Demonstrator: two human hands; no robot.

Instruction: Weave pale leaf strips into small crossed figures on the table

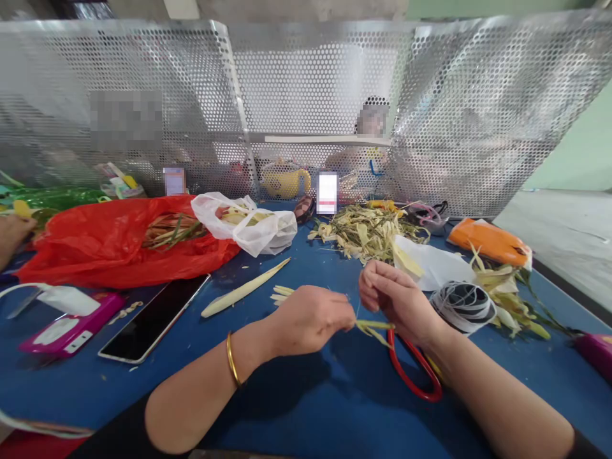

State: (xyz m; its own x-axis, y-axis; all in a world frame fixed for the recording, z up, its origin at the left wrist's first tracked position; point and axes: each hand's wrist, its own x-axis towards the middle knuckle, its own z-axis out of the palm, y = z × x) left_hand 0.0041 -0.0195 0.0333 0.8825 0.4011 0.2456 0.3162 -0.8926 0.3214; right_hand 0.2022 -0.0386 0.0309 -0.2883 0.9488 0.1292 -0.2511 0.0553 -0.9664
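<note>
My left hand, with a gold bracelet at the wrist, is closed on thin green-yellow plant strips that stick out to the right of its fingertips. Just right of it, my right hand is raised with its fingers curled and pressed together; what they pinch, if anything, is too small to name. A red-handled tool lies below my right wrist. Pale cut strips lie partly behind my left hand, and a long pale husk rests to their left.
Dried husks are heaped at the back. A wire coil and orange packet lie right. Leftward are a red bag, black phone and magenta power strip. Another person's hand shows far left. Perforated metal panels stand behind.
</note>
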